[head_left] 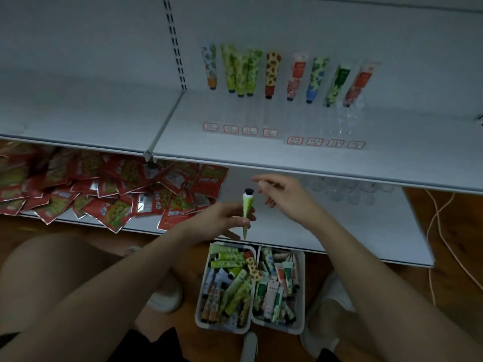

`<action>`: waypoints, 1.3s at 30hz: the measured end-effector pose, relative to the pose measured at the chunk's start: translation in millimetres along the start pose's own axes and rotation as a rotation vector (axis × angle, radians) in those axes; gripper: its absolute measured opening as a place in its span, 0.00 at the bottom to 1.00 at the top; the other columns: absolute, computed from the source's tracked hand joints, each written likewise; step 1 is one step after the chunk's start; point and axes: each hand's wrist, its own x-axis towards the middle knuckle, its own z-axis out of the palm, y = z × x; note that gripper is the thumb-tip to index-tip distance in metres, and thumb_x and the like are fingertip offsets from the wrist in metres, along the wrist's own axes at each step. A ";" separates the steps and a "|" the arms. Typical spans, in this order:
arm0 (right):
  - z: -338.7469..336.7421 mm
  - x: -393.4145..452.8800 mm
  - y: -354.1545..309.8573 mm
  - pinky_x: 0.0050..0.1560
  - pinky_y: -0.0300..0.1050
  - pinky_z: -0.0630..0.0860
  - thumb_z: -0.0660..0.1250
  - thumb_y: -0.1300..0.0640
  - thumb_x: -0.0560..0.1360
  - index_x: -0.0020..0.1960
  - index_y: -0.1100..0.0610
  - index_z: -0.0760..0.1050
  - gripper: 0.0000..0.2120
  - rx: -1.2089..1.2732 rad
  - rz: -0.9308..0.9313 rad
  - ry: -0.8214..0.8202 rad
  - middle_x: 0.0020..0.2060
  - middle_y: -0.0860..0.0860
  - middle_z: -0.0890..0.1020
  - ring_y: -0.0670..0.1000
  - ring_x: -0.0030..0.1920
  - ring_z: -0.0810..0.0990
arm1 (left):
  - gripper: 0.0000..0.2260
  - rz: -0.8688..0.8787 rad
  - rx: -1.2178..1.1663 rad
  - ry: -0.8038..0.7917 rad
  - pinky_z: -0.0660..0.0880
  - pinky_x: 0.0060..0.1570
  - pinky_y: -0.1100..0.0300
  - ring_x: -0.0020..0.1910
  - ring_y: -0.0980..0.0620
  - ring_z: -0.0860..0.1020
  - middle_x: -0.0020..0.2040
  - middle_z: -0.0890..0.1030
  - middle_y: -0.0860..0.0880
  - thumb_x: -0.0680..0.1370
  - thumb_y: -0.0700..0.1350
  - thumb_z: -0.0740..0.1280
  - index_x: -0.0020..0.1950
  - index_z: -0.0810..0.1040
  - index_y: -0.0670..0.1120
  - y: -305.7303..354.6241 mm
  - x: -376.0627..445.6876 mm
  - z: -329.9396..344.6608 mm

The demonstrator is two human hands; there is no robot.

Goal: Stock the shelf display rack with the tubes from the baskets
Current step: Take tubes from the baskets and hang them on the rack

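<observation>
Tubes [230, 286] of many colours fill two white baskets [300, 304] on the floor, and a row of them already stands cap-down in the clear display rack [345, 118] on the upper shelf [183, 142]. Left hand [222, 218] grips one green tube [247, 212] upright, black cap on top, above the baskets. Right hand [282, 195] is just beside it, fingers loose and holding nothing.

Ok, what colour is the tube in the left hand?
Light green tube with a black cap, gripped in the left hand; head view.
</observation>
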 end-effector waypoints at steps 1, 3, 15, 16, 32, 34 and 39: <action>-3.4 2.8 -9.2 0.42 0.37 0.77 0.61 0.55 0.81 0.61 0.50 0.79 0.11 -0.054 -0.021 -0.056 0.44 0.43 0.81 0.43 0.38 0.79 | 0.12 0.008 0.010 -0.013 0.80 0.49 0.58 0.58 0.54 0.80 0.60 0.80 0.50 0.81 0.43 0.65 0.64 0.76 0.45 3.9 -1.5 -2.7; -8.3 8.6 -23.9 0.42 0.37 0.77 0.63 0.55 0.81 0.59 0.50 0.81 0.11 -0.166 -0.063 -0.137 0.45 0.44 0.83 0.43 0.38 0.78 | 0.11 0.022 0.031 -0.032 0.80 0.49 0.58 0.58 0.53 0.80 0.60 0.80 0.49 0.81 0.43 0.65 0.64 0.76 0.45 11.3 -3.7 -7.7; -20.6 20.8 -70.2 0.44 0.44 0.78 0.73 0.56 0.74 0.48 0.55 0.84 0.05 -0.415 -0.133 -0.173 0.35 0.44 0.81 0.46 0.38 0.80 | 0.12 0.079 0.205 -0.055 0.81 0.50 0.56 0.56 0.50 0.80 0.57 0.81 0.45 0.81 0.41 0.65 0.64 0.76 0.41 42.3 -12.3 -29.8; -19.7 21.3 -71.8 0.43 0.45 0.78 0.73 0.56 0.73 0.48 0.55 0.84 0.05 -0.425 -0.127 -0.168 0.35 0.44 0.81 0.46 0.38 0.80 | 0.12 0.078 0.236 -0.050 0.81 0.51 0.56 0.56 0.49 0.80 0.57 0.80 0.44 0.81 0.42 0.65 0.64 0.76 0.41 44.4 -11.7 -30.8; -5.5 21.3 -64.4 0.41 0.49 0.80 0.62 0.69 0.78 0.62 0.56 0.73 0.15 0.471 0.135 0.014 0.45 0.58 0.83 0.57 0.38 0.83 | 0.08 0.318 -0.805 0.257 0.80 0.53 0.53 0.57 0.42 0.81 0.59 0.81 0.41 0.83 0.39 0.58 0.58 0.74 0.39 100.6 12.6 -45.7; -2.4 27.3 -70.7 0.40 0.48 0.79 0.62 0.70 0.77 0.63 0.58 0.73 0.16 0.725 0.119 0.041 0.43 0.57 0.82 0.56 0.38 0.82 | 0.07 0.355 -0.815 0.296 0.80 0.53 0.54 0.55 0.44 0.82 0.56 0.83 0.42 0.83 0.38 0.58 0.55 0.75 0.40 108.4 21.1 -45.4; -3.2 42.7 -82.6 0.41 0.45 0.79 0.60 0.63 0.78 0.58 0.61 0.75 0.10 1.206 0.105 0.073 0.43 0.58 0.82 0.55 0.41 0.82 | 0.07 0.411 -0.789 0.362 0.79 0.50 0.57 0.51 0.46 0.82 0.55 0.83 0.42 0.81 0.38 0.62 0.57 0.76 0.40 129.8 39.3 -50.3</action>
